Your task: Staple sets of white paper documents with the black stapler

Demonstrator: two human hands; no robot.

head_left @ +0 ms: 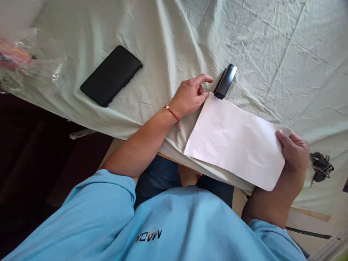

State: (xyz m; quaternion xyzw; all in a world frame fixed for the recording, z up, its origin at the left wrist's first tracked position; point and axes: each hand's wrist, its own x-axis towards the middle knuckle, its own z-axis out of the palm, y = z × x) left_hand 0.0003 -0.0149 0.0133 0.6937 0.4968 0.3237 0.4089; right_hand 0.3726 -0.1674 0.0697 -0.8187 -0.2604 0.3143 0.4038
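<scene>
A white sheet of paper (235,139), perhaps more than one layer, lies at a slant over the table's near edge. My right hand (295,148) grips its right side, thumb on top and fingers underneath. At the upper left corner my left hand (191,92) pinches the paper's edge with the thumb against curled fingers. Its index finger stretches out toward a black stapler (225,81) without touching it. The stapler stands at that same corner, its near end meeting the paper's top edge; whether the paper goes between its jaws is hidden.
A black phone or tablet (111,76) lies to the left on the pale, wrinkled tablecloth (258,47). Clear plastic wrapping with something pink (15,54) is at the far left. A bunch of keys (321,166) rests right of my right hand.
</scene>
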